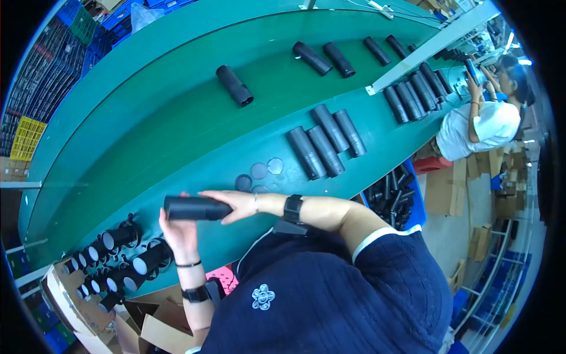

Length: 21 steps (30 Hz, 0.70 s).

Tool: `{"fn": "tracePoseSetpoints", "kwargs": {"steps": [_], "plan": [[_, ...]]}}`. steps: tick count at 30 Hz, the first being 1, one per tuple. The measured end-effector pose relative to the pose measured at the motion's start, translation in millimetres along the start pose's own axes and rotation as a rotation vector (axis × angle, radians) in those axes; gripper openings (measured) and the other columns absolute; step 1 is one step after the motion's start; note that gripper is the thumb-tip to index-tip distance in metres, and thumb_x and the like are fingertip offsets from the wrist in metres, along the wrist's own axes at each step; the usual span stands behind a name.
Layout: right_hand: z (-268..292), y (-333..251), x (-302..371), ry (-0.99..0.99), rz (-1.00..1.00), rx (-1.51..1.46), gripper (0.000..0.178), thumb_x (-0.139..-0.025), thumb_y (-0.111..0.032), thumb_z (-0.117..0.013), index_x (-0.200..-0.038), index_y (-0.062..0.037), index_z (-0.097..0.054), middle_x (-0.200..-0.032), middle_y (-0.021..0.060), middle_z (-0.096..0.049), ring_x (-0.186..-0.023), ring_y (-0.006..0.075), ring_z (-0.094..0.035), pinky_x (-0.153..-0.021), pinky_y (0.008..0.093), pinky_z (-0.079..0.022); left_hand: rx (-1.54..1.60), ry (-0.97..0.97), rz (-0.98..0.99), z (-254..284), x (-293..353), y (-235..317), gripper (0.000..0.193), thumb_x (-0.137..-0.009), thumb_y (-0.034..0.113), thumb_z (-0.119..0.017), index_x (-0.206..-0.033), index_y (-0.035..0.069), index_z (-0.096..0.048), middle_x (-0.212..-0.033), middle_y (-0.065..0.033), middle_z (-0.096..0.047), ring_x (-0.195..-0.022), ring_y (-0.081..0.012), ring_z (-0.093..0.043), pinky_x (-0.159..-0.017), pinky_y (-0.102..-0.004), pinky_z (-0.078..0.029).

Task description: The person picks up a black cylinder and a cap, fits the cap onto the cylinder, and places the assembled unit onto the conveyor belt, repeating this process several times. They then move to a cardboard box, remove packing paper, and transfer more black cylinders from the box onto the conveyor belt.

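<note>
Green conveyor belt [177, 118] curves across the workshop, dotted with black tubes. Just off its near edge, a black tube [197, 208] lies crosswise between both hands. Left hand [178, 233] cups it from underneath at its left end, fingers curled. Right hand [236, 203] closes over the opposite end. Three round lenses [259, 172] rest on the belt just beyond.

Green bench [147, 135], curved in view. Lying on it: three round discs [259, 172] just beyond the right hand's fingers [215, 196]; three black tubes [327, 143] side by side further out; one lone tube [234, 86] well beyond; tube pairs [324, 58] and a row [413, 91] at the far end.
</note>
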State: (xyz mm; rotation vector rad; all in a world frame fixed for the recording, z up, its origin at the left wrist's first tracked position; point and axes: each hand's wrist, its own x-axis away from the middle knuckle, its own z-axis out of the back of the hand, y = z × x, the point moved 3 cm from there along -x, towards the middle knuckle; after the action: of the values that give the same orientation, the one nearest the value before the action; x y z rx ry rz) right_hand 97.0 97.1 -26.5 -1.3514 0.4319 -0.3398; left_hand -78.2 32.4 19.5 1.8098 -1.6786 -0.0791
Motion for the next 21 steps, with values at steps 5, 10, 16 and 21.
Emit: {"fn": "tracePoseSetpoints", "kwargs": {"steps": [5,10,16,21], "plan": [[70,20,-54,0.416,-0.053,0.156,0.090,-0.068,-0.023,-0.077,-0.141,-0.0159,-0.025,-0.116,0.0251,-0.055,-0.102,0.0393,-0.059,-0.087,0.0436,-0.048,-0.208,0.279,-0.052,-14,-36,2,0.045,-0.093,0.052,-0.045,-0.122,0.018,-0.047,-0.120,-0.0083,-0.049,-0.114,-0.0236,-0.042,-0.095,-0.0434,-0.030],[140,66,-118,0.604,-0.590,0.618,0.067,-0.084,-0.031,-0.064,-0.141,-0.0283,-0.029,-0.112,0.0261,-0.050,-0.106,0.0446,-0.050,-0.088,0.0484,-0.045,-0.146,0.252,0.140,28,-18,-22,0.028,-0.092,0.031,-0.052,-0.112,0.011,-0.053,-0.112,-0.0074,-0.055,-0.105,-0.0212,-0.051,-0.090,-0.0378,-0.041],[158,47,-79,0.590,-0.605,0.942,0.065,-0.083,-0.029,-0.064,-0.141,-0.0231,-0.033,-0.121,0.0191,-0.047,-0.117,0.0364,-0.044,-0.090,0.0447,-0.044,-0.166,0.291,0.203,62,-16,-31,0.025,-0.090,0.027,-0.055,-0.108,0.010,-0.057,-0.106,-0.0055,-0.059,-0.096,-0.0190,-0.055,-0.082,-0.0342,-0.044],[164,-19,90,0.655,-0.987,1.028,0.078,-0.075,-0.031,-0.071,-0.141,-0.0158,-0.033,-0.115,0.0142,-0.051,-0.110,0.0306,-0.051,-0.086,0.0425,-0.048,-0.203,0.297,0.244,41,-29,-52,0.022,-0.090,0.024,-0.056,-0.106,0.010,-0.058,-0.097,-0.0048,-0.061,-0.091,-0.0182,-0.055,-0.078,-0.0325,-0.044]]}}
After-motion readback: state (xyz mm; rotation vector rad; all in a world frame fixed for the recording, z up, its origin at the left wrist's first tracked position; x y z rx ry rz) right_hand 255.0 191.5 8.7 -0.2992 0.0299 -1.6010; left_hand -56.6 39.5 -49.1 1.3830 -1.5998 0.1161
